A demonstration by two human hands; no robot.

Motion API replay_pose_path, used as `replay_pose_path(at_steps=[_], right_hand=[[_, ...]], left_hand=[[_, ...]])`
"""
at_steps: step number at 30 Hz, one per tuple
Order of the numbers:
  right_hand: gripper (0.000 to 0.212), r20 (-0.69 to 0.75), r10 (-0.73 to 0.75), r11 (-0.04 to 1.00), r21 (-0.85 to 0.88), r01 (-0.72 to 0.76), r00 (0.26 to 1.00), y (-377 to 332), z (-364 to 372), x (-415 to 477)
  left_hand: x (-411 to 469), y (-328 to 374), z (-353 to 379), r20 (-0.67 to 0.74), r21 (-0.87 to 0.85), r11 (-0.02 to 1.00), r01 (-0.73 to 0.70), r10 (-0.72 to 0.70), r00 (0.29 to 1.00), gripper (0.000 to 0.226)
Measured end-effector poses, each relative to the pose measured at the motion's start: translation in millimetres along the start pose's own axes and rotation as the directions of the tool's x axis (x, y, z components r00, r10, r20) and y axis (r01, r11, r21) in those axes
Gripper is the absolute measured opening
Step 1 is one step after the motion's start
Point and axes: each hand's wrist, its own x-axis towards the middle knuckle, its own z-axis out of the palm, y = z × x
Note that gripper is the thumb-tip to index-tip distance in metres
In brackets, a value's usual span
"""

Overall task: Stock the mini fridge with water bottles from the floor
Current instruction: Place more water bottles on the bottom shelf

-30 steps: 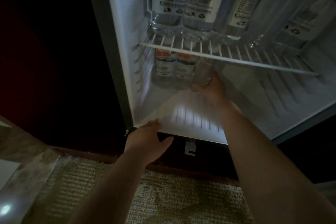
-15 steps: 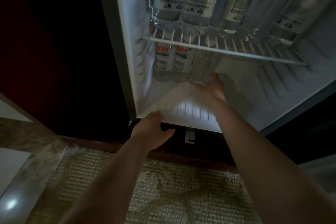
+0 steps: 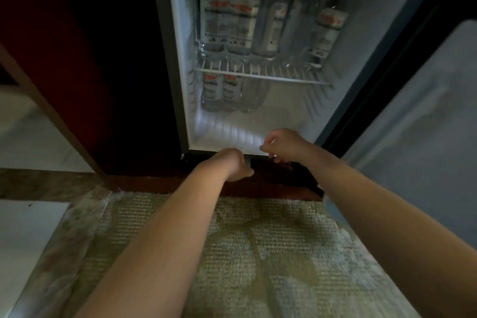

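The mini fridge [image 3: 178, 59] stands open in front of me. Several water bottles [image 3: 241, 18] with red-and-white labels stand on its wire shelf [image 3: 260, 76]. Below the shelf, three bottles [image 3: 233, 93] stand at the back left of the fridge floor. My right hand [image 3: 282, 146] hovers at the fridge's front lip, fingers loosely curled and holding nothing. My left hand [image 3: 232, 164] hangs just below the lip, fingers curled downward, also holding nothing. No bottle on the floor is in view.
The fridge door [image 3: 423, 121] swings open on the right. A dark cabinet panel [image 3: 77, 59] flanks the fridge on the left. A woven beige rug [image 3: 232, 253] lies under my arms, with pale floor tile [image 3: 23, 235] at the left.
My right hand has let go of the third bottle on the lower level and pulled back to the fridge's front edge. The view has drawn back, showing the whole fridge.
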Motion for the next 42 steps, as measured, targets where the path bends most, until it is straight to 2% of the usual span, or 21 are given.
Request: replay_pose_path(at_steps=[4,7,11,14,17,19,24,27,32,35,39,42], right_hand=[[0.022,-0.047,0.011,0.998,-0.054,-0.013,0.999,-5.7,-22.6,-77.0],[0.026,-0.153,0.031,0.997,-0.058,-0.041,0.988,1.6,-38.8,-137.9],[0.016,-0.273,0.168,0.968,0.228,-0.106,0.947,36.1,-59.9,-222.6],[0.017,-0.330,0.257,0.913,0.392,-0.115,0.908,62.4,-73.6,-293.0],[0.015,-0.402,0.346,0.858,0.502,-0.112,0.848,92.4,-75.8,-364.3],[0.015,-0.439,0.409,0.836,0.531,-0.136,0.800,115.5,-73.5,-407.9],[0.022,-0.586,0.546,0.833,0.458,-0.312,0.599,181.9,-42.3,-509.7],[0.029,-0.596,0.647,0.762,0.488,-0.426,0.475,223.9,-6.3,-560.5],[0.039,-0.508,0.809,0.585,0.639,-0.500,0.296,290.9,59.5,-624.3],[0.041,-0.421,0.888,0.450,0.706,-0.547,0.186,331.0,92.0,-653.1],[0.048,-0.280,0.959,0.260,0.794,-0.550,0.050,376.0,116.4,-664.0],[0.055,-0.208,0.977,0.167,0.884,-0.438,-0.047,407.3,129.4,-653.1]], left_hand=[[-51.1,30.4,-8.0,-0.050,-0.018,0.997,-0.072,0.071,0.996,0.038],[-91.1,58.3,-5.2,-0.124,-0.068,0.985,-0.159,0.149,0.981,0.037],[-143.2,98.4,13.2,-0.168,-0.050,0.956,-0.289,0.277,0.946,0.031],[-176.3,132.8,30.3,-0.214,-0.074,0.921,-0.382,0.359,0.908,0.023],[-209.1,177.8,57.2,-0.243,-0.083,0.867,-0.491,0.460,0.854,0.020],[-235.7,209.4,80.8,-0.205,-0.078,0.828,-0.556,0.532,0.821,0.020],[-298.2,272.8,169.6,-0.002,-0.094,0.730,-0.677,0.680,0.733,0.023],[-327.5,298.4,231.0,0.142,-0.050,0.701,-0.711,0.710,0.690,0.027],[-363.9,321.7,311.7,0.359,-0.011,0.670,-0.742,0.696,0.623,0.028],[-376.4,331.4,345.4,0.437,0.049,0.639,-0.768,0.678,0.591,0.030],[-374.0,345.4,371.5,0.476,0.113,0.639,-0.761,0.637,0.606,0.040],[-364.6,357.0,382.4,0.486,0.162,0.660,-0.734,0.594,0.641,0.059]])
